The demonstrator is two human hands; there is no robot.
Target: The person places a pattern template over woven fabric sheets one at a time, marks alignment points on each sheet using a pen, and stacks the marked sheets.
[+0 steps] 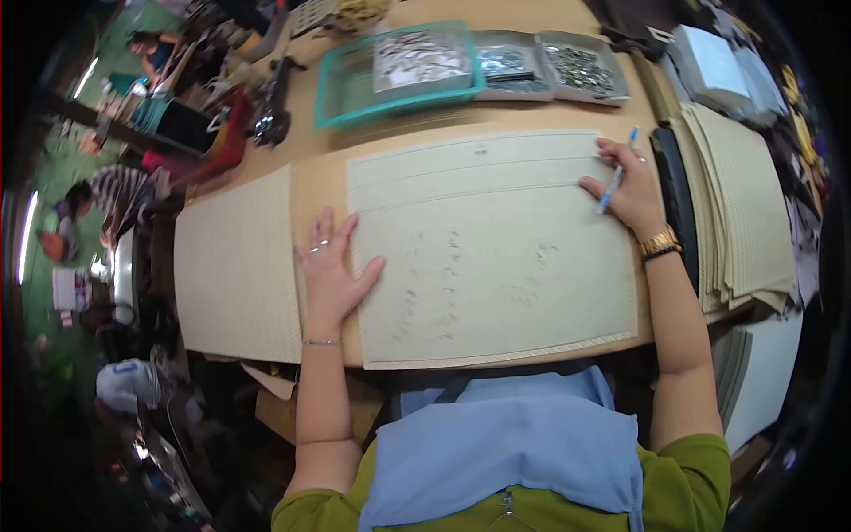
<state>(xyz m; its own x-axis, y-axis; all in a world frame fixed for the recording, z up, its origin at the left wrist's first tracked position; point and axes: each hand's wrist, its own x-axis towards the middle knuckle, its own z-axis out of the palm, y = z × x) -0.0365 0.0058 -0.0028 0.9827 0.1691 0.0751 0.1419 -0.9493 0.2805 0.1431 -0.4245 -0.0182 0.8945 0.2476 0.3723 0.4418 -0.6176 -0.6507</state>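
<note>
Right grip [638, 189] pinching pen [611, 189], left grip [331, 273] spread over sheet [487, 213] edge — tabletop [319, 182] strip alongside

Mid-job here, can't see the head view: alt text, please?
The right hand holds a pen near the upper right corner of a pale marked sheet while the left hand lies at its left edge. A teal tray stands beyond.

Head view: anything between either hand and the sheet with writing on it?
Nothing visible. The left hand lies over the left edge of the sheet; the right hand, holding a pen, is at its right edge. The teal tray sits beyond the far edge.
</note>
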